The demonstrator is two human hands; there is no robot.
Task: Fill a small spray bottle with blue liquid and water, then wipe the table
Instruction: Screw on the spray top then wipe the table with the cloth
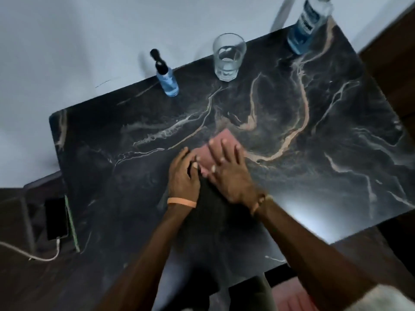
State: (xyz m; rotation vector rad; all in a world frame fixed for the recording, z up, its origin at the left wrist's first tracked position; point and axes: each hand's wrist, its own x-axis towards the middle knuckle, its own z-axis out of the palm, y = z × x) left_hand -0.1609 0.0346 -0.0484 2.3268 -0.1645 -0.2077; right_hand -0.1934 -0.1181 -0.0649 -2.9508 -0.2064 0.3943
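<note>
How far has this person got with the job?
Filling looks done: the small spray bottle stands capped, blue liquid inside, in line with the glass and big blue bottle. Wiping is in hand: the right hand presses a pink cloth on the table; the left hand touches its edge. How much table remains is unclear.

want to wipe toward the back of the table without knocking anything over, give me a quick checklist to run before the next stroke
1. Cloth under a flat hand: ok. The right hand lies flat on the pink cloth.
2. Left hand holding the cloth: cannot tell. It is at the cloth's left edge, blurred.
3. Small spray bottle upright with its top on: ok, at the back left edge.
4. Glass apart from the cloth: ok. It stands upright with a little water, straight behind the cloth.
5. Large blue bottle capped: cannot tell, its top is out of frame.
6. Large blue bottle away from the table edge: not ok, it stands at the back right corner.
</note>
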